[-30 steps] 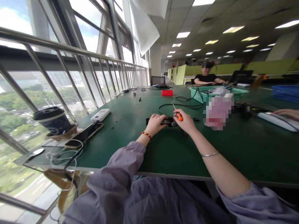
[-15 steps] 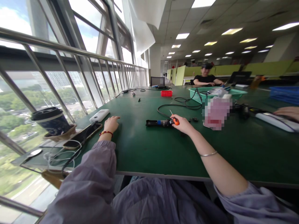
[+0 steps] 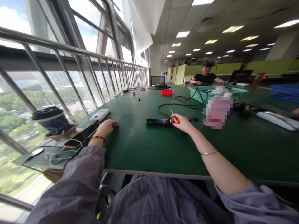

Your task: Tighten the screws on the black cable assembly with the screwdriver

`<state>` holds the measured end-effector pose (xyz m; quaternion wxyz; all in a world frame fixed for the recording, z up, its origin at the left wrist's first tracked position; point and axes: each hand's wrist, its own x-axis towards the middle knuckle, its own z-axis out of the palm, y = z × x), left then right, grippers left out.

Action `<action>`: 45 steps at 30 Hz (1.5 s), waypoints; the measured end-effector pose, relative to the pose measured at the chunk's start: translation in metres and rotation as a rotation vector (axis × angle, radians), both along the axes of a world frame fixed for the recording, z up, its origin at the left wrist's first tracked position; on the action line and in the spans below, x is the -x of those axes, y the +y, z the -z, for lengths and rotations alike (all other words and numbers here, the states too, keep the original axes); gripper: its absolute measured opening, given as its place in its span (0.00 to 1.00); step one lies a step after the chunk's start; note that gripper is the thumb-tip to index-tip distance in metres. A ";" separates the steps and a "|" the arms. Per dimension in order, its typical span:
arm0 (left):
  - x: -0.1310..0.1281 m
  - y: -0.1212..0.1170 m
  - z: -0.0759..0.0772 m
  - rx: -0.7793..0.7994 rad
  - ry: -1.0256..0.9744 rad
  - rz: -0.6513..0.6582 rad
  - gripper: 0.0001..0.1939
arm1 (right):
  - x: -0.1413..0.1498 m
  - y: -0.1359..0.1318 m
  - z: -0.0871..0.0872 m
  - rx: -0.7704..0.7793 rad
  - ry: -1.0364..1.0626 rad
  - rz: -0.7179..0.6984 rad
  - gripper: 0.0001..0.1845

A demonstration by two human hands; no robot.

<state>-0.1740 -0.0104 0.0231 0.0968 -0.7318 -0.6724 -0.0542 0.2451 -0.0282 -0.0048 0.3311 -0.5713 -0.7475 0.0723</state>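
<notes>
Green and broad, the table (image 3: 144, 152) spreads under both hands, with a metal railing (image 3: 93, 57) and tall windows beyond the left hand and ceiling lights (image 3: 182, 34) glowing over the office ahead. Past the right hand's fingertips sit a red box (image 3: 166, 92) and, farther to its right, a green basket (image 3: 196, 94); a person in black (image 3: 205, 77) sits beyond the basket. Left of the left hand stands a dark lidded cup (image 3: 51, 121), and just ahead of that hand lies a white device (image 3: 100, 115).

Pixelation masks a pink item (image 3: 217, 112) right of the right hand, and another person's hand (image 3: 295, 112) is cut off by the frame edge. A small dark piece (image 3: 116, 126) shows at the left fingertips, too small to identify.

The right hand (image 3: 184, 123) closes around an orange-handled screwdriver (image 3: 176, 120), its shaft slanting up and leftward. Immediately left of this grip, a black cylinder with a blue band (image 3: 155, 122) lies on the table, its near end partly covered by the fingers. The left hand (image 3: 105, 128) reaches forward, palm down, fingers bent; whether they pinch the piece, I cannot tell.
</notes>
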 end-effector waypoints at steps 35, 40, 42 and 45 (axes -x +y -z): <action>-0.076 -0.008 0.000 -0.039 0.225 -0.107 0.21 | 0.029 -0.006 0.004 -0.096 0.025 -0.042 0.24; -0.075 0.000 0.001 -0.050 0.214 -0.026 0.20 | 0.023 0.001 0.007 -0.067 0.069 -0.071 0.24; -0.079 -0.001 0.002 -0.050 0.187 0.060 0.18 | 0.022 0.003 0.008 -0.078 0.087 -0.101 0.24; -0.090 -0.009 0.003 -0.035 0.139 0.225 0.17 | 0.022 0.004 0.009 -0.106 0.120 -0.138 0.24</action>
